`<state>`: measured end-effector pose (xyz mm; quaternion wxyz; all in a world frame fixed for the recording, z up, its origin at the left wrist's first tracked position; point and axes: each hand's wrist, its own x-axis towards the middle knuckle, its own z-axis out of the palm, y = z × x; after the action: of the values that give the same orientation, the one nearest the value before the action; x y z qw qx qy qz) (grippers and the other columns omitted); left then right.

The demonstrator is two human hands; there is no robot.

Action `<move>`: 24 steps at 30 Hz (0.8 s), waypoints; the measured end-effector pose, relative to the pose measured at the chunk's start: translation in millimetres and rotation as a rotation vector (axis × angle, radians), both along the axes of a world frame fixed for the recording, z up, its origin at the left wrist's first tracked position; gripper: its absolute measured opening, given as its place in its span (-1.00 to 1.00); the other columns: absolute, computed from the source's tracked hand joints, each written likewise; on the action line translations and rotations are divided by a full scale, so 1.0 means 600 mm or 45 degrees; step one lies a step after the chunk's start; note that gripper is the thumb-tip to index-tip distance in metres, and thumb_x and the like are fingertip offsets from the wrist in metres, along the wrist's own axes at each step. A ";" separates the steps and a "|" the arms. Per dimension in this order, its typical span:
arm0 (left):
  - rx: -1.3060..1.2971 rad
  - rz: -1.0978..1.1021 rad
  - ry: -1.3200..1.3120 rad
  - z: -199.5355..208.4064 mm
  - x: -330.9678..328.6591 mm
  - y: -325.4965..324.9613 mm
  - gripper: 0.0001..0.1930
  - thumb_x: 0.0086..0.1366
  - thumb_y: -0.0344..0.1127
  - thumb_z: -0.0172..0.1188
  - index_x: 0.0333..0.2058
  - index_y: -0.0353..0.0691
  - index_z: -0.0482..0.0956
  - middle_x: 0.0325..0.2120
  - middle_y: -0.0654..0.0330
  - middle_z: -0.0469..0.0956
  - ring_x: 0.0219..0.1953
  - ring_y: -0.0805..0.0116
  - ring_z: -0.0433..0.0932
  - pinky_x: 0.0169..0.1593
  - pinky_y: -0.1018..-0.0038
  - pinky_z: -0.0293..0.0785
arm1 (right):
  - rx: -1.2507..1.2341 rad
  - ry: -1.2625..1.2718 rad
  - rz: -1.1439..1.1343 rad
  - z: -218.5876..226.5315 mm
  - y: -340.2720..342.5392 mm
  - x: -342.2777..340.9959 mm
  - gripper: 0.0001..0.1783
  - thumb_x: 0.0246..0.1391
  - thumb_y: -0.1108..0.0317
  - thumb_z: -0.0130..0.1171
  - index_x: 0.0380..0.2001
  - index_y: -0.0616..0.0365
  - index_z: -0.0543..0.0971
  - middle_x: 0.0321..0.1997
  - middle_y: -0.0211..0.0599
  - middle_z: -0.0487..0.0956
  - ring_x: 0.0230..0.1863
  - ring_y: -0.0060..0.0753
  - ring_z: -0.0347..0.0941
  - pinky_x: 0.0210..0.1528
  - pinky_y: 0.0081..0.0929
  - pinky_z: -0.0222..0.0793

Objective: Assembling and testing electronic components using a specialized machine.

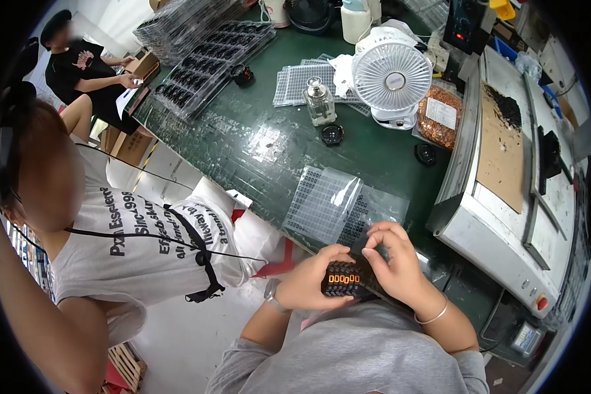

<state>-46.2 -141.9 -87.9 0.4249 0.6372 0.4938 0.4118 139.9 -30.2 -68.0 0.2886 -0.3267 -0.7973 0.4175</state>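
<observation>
The left hand [313, 284] holds a black ridged block [341, 289], one orange-figured row [344, 279] seemingly done, the right hand [395, 262] narrowly curled beside it, its grip and any remaining work unclear.

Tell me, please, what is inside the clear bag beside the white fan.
Many small copper-coloured pieces show through the clear bag. The white label covers whatever lies behind it, and anything deeper is hidden.

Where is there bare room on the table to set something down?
The widest bare patch of green table lies between the black-parts tray and the printed sheets. A smaller one lies between those sheets and the white machine. It's crowded around the white fan, clear bottle and grid sheets.
</observation>
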 end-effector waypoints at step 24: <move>0.201 0.087 0.292 0.078 0.029 0.003 0.02 -0.12 -0.43 0.53 0.24 -0.31 0.00 -0.10 -0.07 0.55 -0.12 0.17 0.61 -0.05 0.38 0.50 | -0.547 0.216 0.585 0.063 0.006 0.057 -0.96 0.14 0.51 0.14 -0.39 0.16 0.50 0.01 -0.26 0.42 0.33 -0.04 0.23 0.31 -0.20 0.16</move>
<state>-28.6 -139.9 -40.9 0.3001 0.6943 0.5265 0.3881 174.3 -26.4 -30.5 0.1767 -0.1557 -0.7168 0.6563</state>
